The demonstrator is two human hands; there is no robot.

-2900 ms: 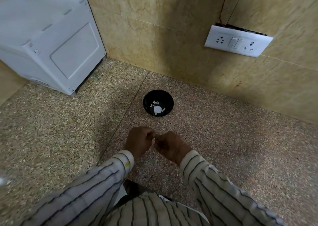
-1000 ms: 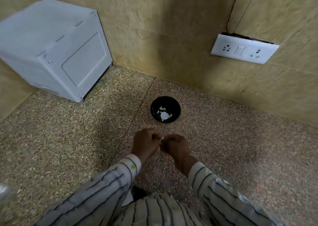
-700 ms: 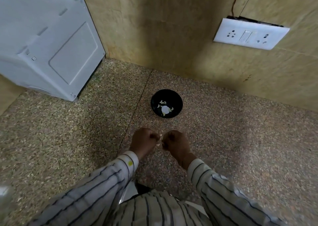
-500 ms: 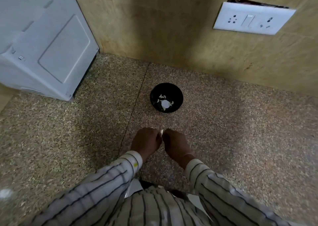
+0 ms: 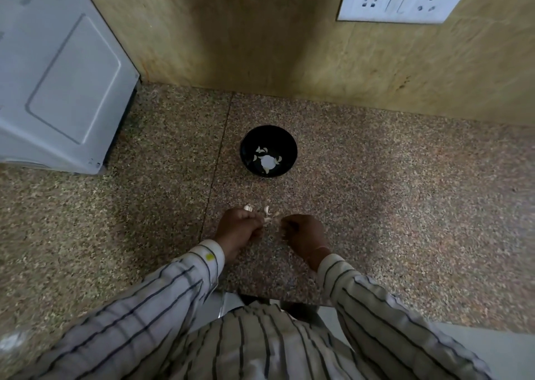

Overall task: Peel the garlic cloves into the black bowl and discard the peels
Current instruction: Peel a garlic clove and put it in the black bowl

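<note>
Since half a second ago, the left hand point(image 5: 238, 225) and right hand point(image 5: 301, 233) are drawn slightly apart, both curled, pinching a garlic clove point(image 5: 267, 219) (small, pale) between them. The black bowl point(image 5: 268, 151) is set beyond on the counter point(image 5: 405, 206), peeled pieces inside; a white appliance point(image 5: 58, 75) is seen left.

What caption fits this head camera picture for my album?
Two hands, left and right, peel garlic near a black bowl.

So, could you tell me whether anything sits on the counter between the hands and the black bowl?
Nothing blocks the way. The left hand and right hand work a garlic clove near the counter's front edge. The black bowl stands farther back; only bare countertop and a few small pale garlic bits lie between.
</note>
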